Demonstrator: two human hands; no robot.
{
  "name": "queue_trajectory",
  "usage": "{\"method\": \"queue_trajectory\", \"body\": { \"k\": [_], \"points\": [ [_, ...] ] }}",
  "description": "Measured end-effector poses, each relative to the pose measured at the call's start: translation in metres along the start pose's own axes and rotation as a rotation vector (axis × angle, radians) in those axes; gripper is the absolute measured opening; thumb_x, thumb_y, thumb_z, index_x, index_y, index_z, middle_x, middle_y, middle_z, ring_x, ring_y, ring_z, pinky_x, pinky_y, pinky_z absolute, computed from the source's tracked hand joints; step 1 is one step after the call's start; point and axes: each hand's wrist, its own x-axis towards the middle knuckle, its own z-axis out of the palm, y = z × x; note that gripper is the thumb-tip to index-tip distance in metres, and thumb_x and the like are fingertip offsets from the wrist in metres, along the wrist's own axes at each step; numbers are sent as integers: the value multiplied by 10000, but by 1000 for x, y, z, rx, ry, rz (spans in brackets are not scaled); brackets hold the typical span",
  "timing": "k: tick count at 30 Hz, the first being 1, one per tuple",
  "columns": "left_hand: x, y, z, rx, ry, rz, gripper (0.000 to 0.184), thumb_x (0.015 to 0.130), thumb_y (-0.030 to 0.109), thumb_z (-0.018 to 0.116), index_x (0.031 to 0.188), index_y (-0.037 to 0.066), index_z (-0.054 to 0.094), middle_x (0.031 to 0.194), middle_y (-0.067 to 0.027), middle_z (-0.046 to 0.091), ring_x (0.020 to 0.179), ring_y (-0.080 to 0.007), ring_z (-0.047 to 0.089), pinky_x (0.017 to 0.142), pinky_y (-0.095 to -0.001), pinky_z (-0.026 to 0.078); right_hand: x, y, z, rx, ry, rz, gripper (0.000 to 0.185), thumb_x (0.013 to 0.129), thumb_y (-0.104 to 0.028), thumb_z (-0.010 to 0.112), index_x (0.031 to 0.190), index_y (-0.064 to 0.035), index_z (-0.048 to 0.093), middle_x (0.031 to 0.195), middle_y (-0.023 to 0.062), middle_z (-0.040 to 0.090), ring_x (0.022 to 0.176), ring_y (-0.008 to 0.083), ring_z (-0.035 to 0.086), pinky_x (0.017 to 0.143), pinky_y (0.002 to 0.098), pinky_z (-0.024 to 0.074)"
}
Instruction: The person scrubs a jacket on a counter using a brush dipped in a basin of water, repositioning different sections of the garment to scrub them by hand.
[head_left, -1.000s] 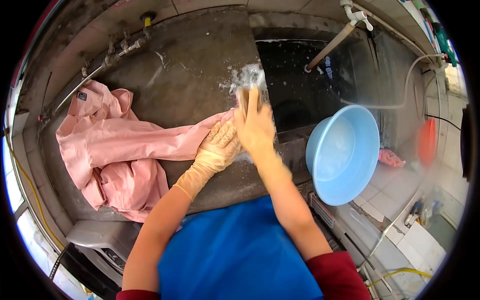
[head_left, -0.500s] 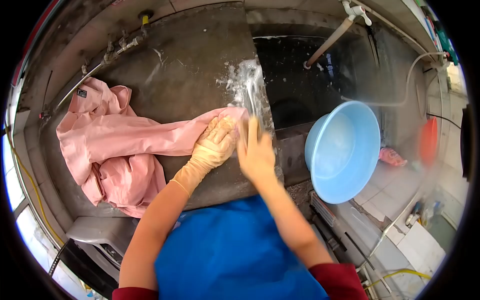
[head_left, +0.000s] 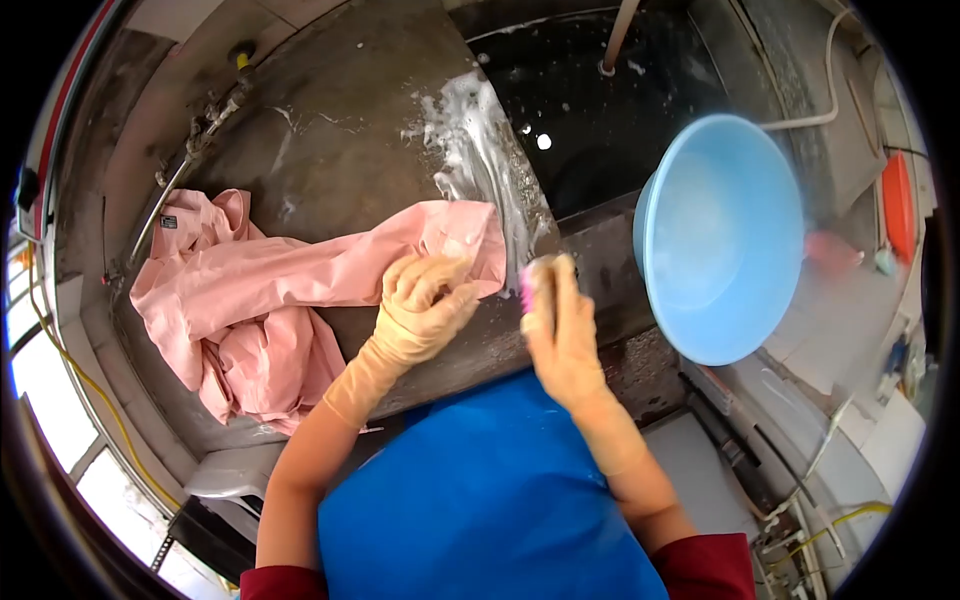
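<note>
A pink shirt (head_left: 240, 275) lies on the dark wet counter, one sleeve (head_left: 350, 272) stretched to the right with a damp, soapy cuff (head_left: 465, 235). My left hand (head_left: 420, 305), in a cream rubber glove, rests at the lower edge of that sleeve. Its fingers are loosely bent, with a gap to the thumb, and do not bunch the cloth. To the right of the cuff, my right hand (head_left: 568, 340) is closed around a small scrub brush (head_left: 528, 288) with pink bristles. The brush is apart from the cloth and mostly covered by my fingers.
White suds (head_left: 475, 140) streak the counter (head_left: 340, 90) beside a dark water-filled basin (head_left: 590, 130). A light blue tub (head_left: 715, 250) stands to the right. Metal piping (head_left: 190, 150) runs along the left wall. An orange-red dish-like object (head_left: 898, 205) is at the far right.
My right hand has moved away from the cuff to the right with the brush. My left hand has loosened and slid down, and the cuff now lies spread. The view has shifted.
</note>
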Motion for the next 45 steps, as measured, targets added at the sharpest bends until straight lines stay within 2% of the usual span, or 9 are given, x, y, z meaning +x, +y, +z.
{"method": "queue_trajectory", "body": {
  "k": [5, 9, 16, 18, 22, 30, 32, 40, 45],
  "points": [
    [7, 4, -3, 63, -55, -183, 485, 690, 168, 849, 1122, 112, 635, 1242, -99, 626, 1096, -302, 588, 971, -452, 419, 4, 29, -9, 237, 110, -55, 620, 1090, -200, 440, 1547, 137, 190, 1586, 267, 352, 1387, 349, 452, 1174, 403, 313],
    [67, 10, 13, 163, -32, -341, 471, 775, 163, 785, 1193, 70, 590, 1292, -157, 606, 1144, -350, 580, 1026, -489, 409, -1, 19, -11, 529, 117, 298, 638, 1093, -251, 420, 1571, 98, 180, 1635, 213, 265, 1517, 276, 264, 1227, 357, 213],
    [60, -24, 5, 166, -182, -349, 301, 894, 80, 652, 1191, 40, 623, 1283, -242, 612, 1142, -424, 604, 1044, -496, 432, -2, 36, 1, 496, 276, -19, 639, 1080, -239, 479, 1539, 135, 239, 1568, 262, 382, 1425, 351, 407, 1183, 419, 296],
    [60, -27, -12, -17, -279, -395, 254, 911, 43, 642, 1160, 29, 688, 1144, -169, 694, 1011, -300, 663, 942, -419, 502, -2, 36, 0, 514, 266, 14, 635, 1080, -237, 482, 1537, 134, 245, 1560, 262, 393, 1412, 341, 423, 1177, 420, 305],
    [83, 2, -44, -571, -232, -1157, 201, 939, 73, 681, 1123, -2, 712, 942, -59, 733, 762, -107, 651, 809, -291, 538, 13, 25, -4, 347, 222, -81, 634, 1058, -237, 513, 1542, 95, 272, 1539, 266, 411, 1305, 396, 478, 1132, 444, 355],
    [85, 28, -68, -663, -112, -1227, 168, 900, 92, 732, 1021, -20, 700, 910, -19, 699, 788, -67, 621, 704, -220, 514, 78, -4, 22, -1, -46, -217, 508, 1004, -274, 592, 1460, -76, 488, 1414, 220, 526, 1233, 457, 490, 1037, 507, 424],
    [81, 33, -71, -717, -63, -1235, 173, 889, 90, 739, 1015, -22, 700, 899, -16, 692, 779, -58, 607, 700, -210, 503, 65, -2, 22, 75, 213, -432, 525, 983, -241, 641, 1451, -65, 478, 1351, 206, 576, 1187, 431, 550, 1035, 480, 439],
    [75, 29, -103, -940, -50, -1255, 250, 870, -7, 736, 1107, -2, 659, 926, -64, 736, 854, -84, 691, 696, -195, 549, 29, -45, 15, 1207, -220, 274, 707, 921, 14, 677, 1532, -76, 333, 1292, 173, 647, 1162, 205, 654, 985, 336, 521],
    [54, 17, -111, -978, -218, -1280, 192, 897, 79, 750, 1064, 11, 685, 906, -33, 716, 769, -61, 635, 654, -174, 481, 19, -44, 8, 1246, -318, 231, 715, 970, -19, 663, 1562, -75, 265, 1082, 189, 715, 1001, 175, 671, 902, 309, 543]
  ]
}}
